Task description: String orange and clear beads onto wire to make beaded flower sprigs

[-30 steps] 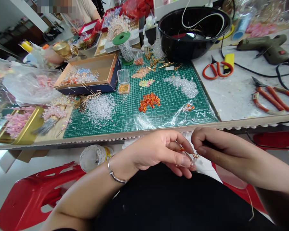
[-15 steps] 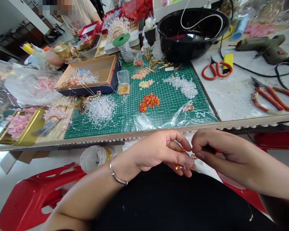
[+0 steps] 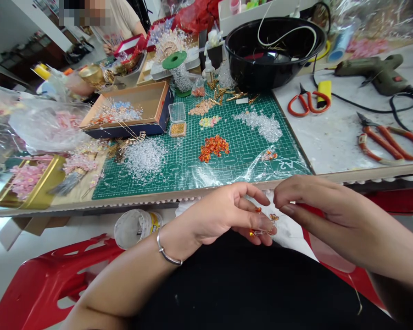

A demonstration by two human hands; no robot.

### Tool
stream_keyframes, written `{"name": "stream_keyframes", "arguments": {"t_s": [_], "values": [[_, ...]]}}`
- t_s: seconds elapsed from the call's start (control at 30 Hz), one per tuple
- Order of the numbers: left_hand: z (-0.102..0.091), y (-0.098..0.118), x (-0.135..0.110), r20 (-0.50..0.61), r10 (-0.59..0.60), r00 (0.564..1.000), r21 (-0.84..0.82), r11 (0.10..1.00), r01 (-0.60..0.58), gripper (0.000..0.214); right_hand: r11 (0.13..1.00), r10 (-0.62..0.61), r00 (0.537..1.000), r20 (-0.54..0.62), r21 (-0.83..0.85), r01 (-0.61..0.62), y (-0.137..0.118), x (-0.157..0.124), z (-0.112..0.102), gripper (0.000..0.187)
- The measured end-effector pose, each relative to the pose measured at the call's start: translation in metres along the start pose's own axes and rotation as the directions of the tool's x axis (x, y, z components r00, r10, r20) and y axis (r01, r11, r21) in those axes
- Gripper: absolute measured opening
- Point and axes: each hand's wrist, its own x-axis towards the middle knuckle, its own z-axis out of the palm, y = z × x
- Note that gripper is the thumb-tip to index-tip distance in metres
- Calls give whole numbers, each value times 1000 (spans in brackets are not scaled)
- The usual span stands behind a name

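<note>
The step in hand appears to be fine finger work on a small ornament of amber-orange and clear beads with a gold-coloured flower-like part [image 3: 274, 217]. It is above the lap, in front of the near edge of the table [image 3: 333, 137], over a patch of white material [image 3: 291, 231].

The left hand [image 3: 232, 213] grips the ornament between the thumb and the fingers beneath, with the index finger raised and curved over it. The right hand [image 3: 313, 201] is just beside it, curled, its thumb near the bent index finger; whether those fingers are closed on a thin wire or thread I cannot tell. The next move, as I judge it, calls for a steady left pinch and an exact meeting of the right fingertips with so small a piece.

Against half a second ago, the right fingertips stand higher and farther from the gold-coloured part, where they were almost against it; the left hand is raised slightly too. On the table, the heap of amber-orange beads [image 3: 214, 147] and the two heaps of clear beads, left [image 3: 144, 158] and right [image 3: 261, 124], lie unchanged on the green gridded cutting mat [image 3: 184, 160].
</note>
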Motion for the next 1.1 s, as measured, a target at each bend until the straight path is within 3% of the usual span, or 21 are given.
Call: {"name": "stream_keyframes", "arguments": {"t_s": [0.17,0.3,0.4,0.5,0.57,0.73,0.9,1.1], "values": [[1,-2,0,-33,36,999,-32,999,-37,47,997,-64,998,-14,-38,64,-2,2,2,12],[1,-1,1,-70,42,997,-62,997,-47,48,975,-111,991,-74,-202,94,-13,0,4,15],[2,1,1,-143,72,987,-109,990,-88,42,877,-169,969,-181,-476,64,-24,-5,6,27],[3,1,3,-212,137,968,-158,972,-173,39,772,-256,955,-152,-627,107,-33,-10,14,22],[4,1,5,-240,190,952,-164,959,-233,41,773,-230,965,-130,-627,100,-36,-10,21,11],[9,0,6,-321,253,912,-149,938,-313,45,809,-79,973,-215,-584,-63,-33,-3,36,17],[13,1,4,-350,261,900,-145,934,-327,41,815,-209,935,-288,-580,3,-28,5,39,15],[11,0,3,-327,255,910,-158,935,-319,42,807,-236,934,-270,-590,33,-28,7,39,11]]}}
